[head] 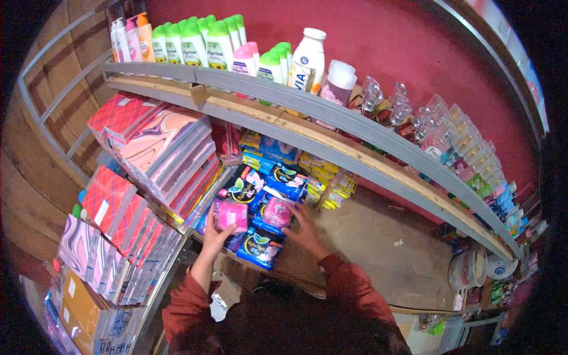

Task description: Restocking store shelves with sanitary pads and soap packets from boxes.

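Note:
My left hand [218, 237] grips a small pink plastic-wrapped pack [232, 216], thumb on its front and fingers at its left side. My right hand [303, 230] has its fingers spread at the right edge of a second pink pack [277, 212]; whether it bears any of that pack's weight I cannot tell. Under and around both lie dark blue packs of sanitary pads, one at the front [261, 248], one at the back right [286, 181] and one at the back left [244, 185]. Yellow sachets [330, 182] lie behind, to the right.
Stacked hardcover notebooks [164, 146] stand left, with more books [116, 213] nearer me. A metal-edged shelf [284, 113] crosses above, carrying lotion bottles [218, 46] and clear-capped bottles [443, 128]. The brown board [390, 248] extends right to a clear plastic tub [467, 268].

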Available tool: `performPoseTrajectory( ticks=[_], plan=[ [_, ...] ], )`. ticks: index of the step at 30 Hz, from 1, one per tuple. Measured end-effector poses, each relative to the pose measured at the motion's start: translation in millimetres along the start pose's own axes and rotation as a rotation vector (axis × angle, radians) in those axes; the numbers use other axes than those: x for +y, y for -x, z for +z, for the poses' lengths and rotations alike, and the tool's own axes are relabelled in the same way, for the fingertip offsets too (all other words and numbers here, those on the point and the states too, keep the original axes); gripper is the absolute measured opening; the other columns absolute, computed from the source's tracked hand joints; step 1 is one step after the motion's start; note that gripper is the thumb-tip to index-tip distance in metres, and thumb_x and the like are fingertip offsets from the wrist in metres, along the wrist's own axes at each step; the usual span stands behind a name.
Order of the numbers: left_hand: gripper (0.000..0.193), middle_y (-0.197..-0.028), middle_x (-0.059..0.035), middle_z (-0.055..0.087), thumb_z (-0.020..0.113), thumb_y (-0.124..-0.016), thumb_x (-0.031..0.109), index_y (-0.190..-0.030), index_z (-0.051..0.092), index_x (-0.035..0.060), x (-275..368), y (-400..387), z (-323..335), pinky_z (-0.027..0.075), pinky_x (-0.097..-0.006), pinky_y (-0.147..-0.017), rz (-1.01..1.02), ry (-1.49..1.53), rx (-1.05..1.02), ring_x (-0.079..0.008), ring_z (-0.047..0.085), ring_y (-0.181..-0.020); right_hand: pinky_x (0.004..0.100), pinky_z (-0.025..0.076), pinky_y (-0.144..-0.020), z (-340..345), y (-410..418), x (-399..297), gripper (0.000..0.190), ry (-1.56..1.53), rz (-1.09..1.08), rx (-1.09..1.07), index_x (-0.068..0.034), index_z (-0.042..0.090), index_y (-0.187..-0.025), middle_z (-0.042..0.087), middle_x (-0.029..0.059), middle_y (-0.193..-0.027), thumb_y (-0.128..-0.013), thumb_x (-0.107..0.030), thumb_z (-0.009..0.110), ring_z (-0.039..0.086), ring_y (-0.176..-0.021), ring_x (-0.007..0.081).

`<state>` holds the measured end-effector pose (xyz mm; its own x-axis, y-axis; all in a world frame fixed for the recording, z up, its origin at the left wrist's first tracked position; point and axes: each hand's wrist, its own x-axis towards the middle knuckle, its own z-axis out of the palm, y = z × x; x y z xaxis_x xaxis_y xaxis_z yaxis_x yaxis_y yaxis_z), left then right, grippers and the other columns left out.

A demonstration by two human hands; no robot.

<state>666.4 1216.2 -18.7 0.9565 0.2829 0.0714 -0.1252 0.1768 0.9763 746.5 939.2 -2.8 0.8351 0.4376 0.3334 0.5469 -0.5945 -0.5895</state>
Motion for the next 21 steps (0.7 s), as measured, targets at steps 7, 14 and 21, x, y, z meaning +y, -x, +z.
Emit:
performPoseTrajectory(
  ticks=[7,14,21],
  plan=[
    [0.096,-0.120,-0.0178,0.052,0.081,-0.061,0.015,-0.140,0.025,0.0100,-0.2,-47.5,12.6,0.040,-0.0401,-0.097,0.336,-0.608,-0.029,-0.0316,0.051,-0.113,0.0427,0.032,-0.104,20.4,-11.0,-4.8,0.063,0.134,0.032,0.049,-0.010,0.047,-0.120,0.040,0.0201,-0.132,-0.067,-0.024,0.077,0.035,-0.126,0.0381],
    [0.081,-0.109,-0.0109,0.058,0.076,-0.069,0.014,-0.136,0.032,0.0083,-9.8,-62.4,25.4,0.045,-0.0357,-0.083,0.279,-0.382,-0.083,-0.0258,0.057,-0.096,0.0422,0.039,-0.094,17.3,-12.6,-1.4,0.051,0.088,0.000,0.084,-0.008,0.048,-0.108,0.049,0.0142,-0.106,-0.064,-0.013,0.075,0.046,-0.108,0.0365],
    [0.054,-0.105,-0.0037,0.059,0.064,-0.085,0.026,-0.131,0.040,0.0095,-10.7,-68.0,31.7,0.048,-0.0254,-0.065,-0.313,0.098,-0.213,-0.0124,0.059,-0.088,0.0427,0.039,-0.094,10.9,-14.5,6.7,0.050,0.151,-0.007,0.068,-0.009,0.049,-0.108,0.049,0.0146,-0.109,-0.066,-0.015,0.075,0.045,-0.111,0.0370]
  ],
)
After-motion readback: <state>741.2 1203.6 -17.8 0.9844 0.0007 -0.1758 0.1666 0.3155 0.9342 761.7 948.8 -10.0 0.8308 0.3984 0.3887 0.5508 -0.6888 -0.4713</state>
